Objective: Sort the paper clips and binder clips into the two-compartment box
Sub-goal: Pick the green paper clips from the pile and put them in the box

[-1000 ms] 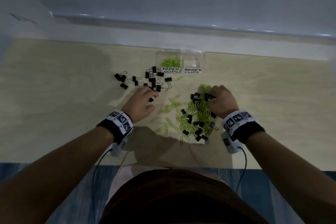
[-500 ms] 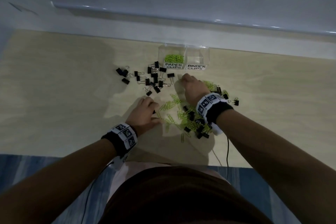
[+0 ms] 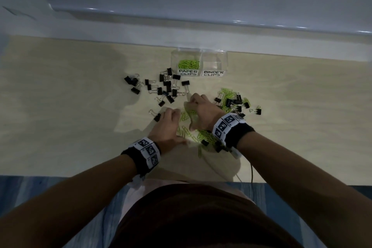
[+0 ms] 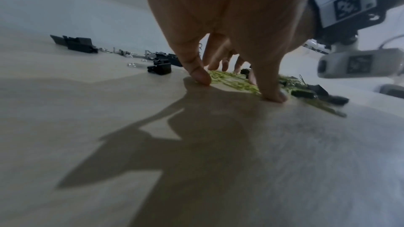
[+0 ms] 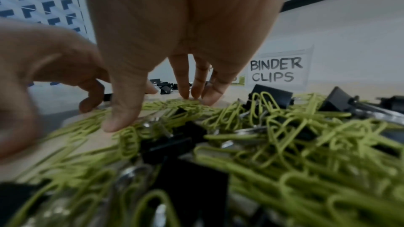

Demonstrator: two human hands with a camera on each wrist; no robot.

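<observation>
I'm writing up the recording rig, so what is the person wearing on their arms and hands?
Both forearms and hands are bare, with no sleeves or gloves. The left wrist and right wrist each carry a black band topped with white blocks printed with black square markers. A small grey camera unit hangs under the right band, and thin dark cables trail toward the body.

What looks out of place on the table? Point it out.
Nothing is damaged. The oddity is the sorting state: the Binder Clips compartment looks empty while black binder clips lie scattered left of the box, and others remain tangled with green paper clips in the mixed pile under both hands.
</observation>
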